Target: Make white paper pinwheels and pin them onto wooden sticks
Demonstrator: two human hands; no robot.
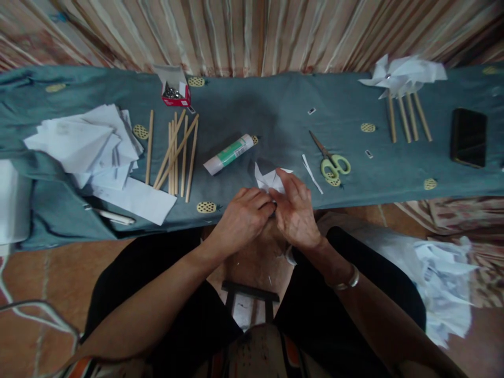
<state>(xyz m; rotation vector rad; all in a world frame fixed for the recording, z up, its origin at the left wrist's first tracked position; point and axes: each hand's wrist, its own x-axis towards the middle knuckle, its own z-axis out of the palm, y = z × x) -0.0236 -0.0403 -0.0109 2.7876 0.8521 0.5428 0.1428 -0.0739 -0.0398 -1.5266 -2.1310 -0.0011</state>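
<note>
Pinching the folded paper (268, 180) at the near edge of the bench (275, 121), the left hand (248, 212) and the right hand (295, 212) are meeting knuckle to knuckle, both grips apparently clamped on its near side, probably to steady the creases. Their fingers are covering that side, so exactly where the fingertips are pressing, and what the dark spot between them is, I cannot tell. Beyond, the tube (230, 153) is lying tilted on the left, while the paper strip (313, 174) and scissors (334, 166) are resting on the right, seemingly within easy reach. Farther left, wooden sticks (192, 159) are crossing one another beside the paper stack (74, 139); the red box (173, 102) is standing open, its metallic contents too small to identify. At far right, paper pinwheels (413, 73) are overlapping, hiding their count, perhaps grouped there to stay uncrushed. A white object (11, 205) is running out of view at left.
</note>
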